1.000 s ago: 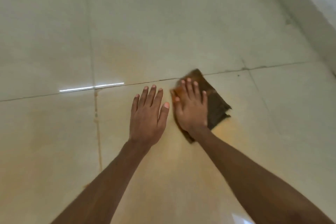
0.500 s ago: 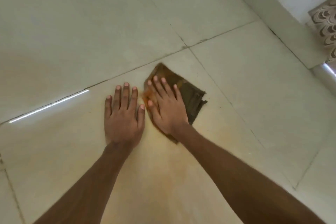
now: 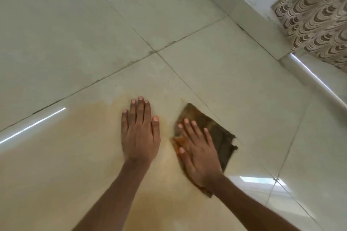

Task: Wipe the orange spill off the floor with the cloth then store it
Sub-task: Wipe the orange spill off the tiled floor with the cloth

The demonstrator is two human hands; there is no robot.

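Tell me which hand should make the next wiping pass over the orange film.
Right. The right hand already lies flat on the brown cloth, beside the orange spill. The left hand is bare, palm down on the stained tile, apparently bracing.

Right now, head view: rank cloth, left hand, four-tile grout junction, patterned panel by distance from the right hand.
1. cloth, under the right hand
2. left hand, beside it, flat on the floor
3. grout junction, ahead
4. patterned panel, far upper right
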